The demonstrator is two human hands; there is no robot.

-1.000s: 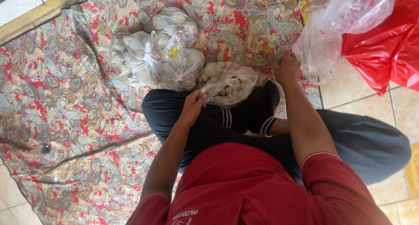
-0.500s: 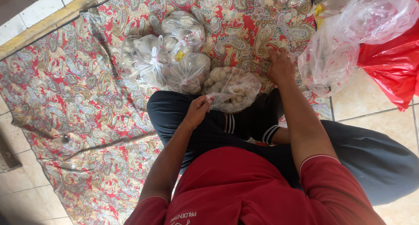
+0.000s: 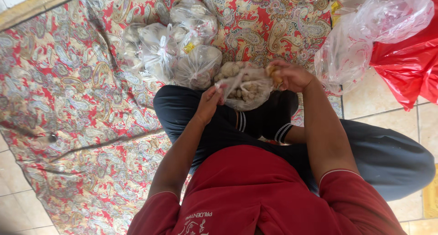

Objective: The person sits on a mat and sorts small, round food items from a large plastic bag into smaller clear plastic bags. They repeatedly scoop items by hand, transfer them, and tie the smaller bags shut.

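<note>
Gripping the thin, crinkled mouth of a clear plastic bag [image 3: 244, 87], our left hand [image 3: 211, 103] is clenched on its near edge, while our right hand [image 3: 289, 75] pinches the far edge with a small tan, rounded piece [image 3: 272, 72] caught in its fingertips. That bag, bulging with pale, knobbly lumps, hangs between both hands just above our crossed legs in dark trousers [image 3: 219, 121]. Just beyond the bag, touching it, lie several knotted clear bags [image 3: 175, 48] of the same lumpy filling, soft and shiny, heaped together. Under the bag and the heap spreads a red and cream paisley cloth [image 3: 68, 103], wrinkled, with open patterned room to the left of the bag. To the right of the bag slumps a large, limp clear sack [image 3: 351, 52], and past it a glossy red plastic bag [image 3: 406, 66] on pale floor tiles [image 3: 378, 103]. A pale raised ledge [image 3: 32, 9] borders the cloth's far left corner.
</note>
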